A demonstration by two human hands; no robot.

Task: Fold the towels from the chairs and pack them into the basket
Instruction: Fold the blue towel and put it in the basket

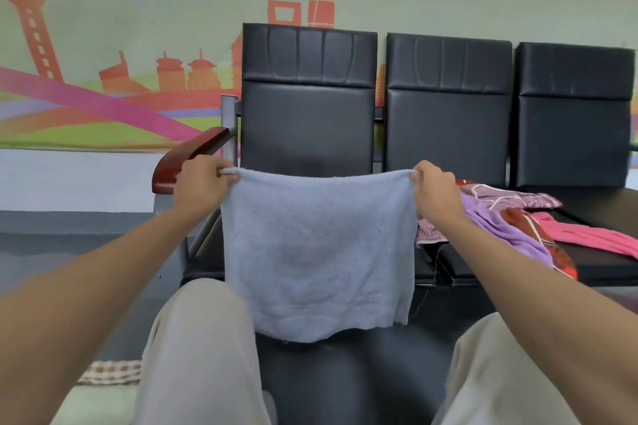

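I have the pale blue towel (317, 252) stretched across the middle of the frame. It hangs flat in front of the leftmost black chair (307, 128), with its lower edge loose between the knees. My left hand (200, 183) pinches the upper left corner, fingers curled round the hem, and my right hand (436, 191) pinches the upper right corner the same way, so both hands are closed on cloth. On the next seat, at the right of the frame, the other towels lie in an overlapping heap: a purple towel (500, 228), a pink towel (587, 235) and a red patterned cloth (538, 235). I cannot make out a basket. A checked cloth (110, 371) at the lower left may belong to it, but I cannot tell. My worry is that each pinch seems to catch only a little of its corner. If I bring the hands together quickly, one corner could slip and the towel would drop to the floor. The bottom hem hangs unevenly, so a fold made without matching the corners would likely come out crooked. My right wrist is also close to the heap, and a wide swing could drag the purple towel off the seat.
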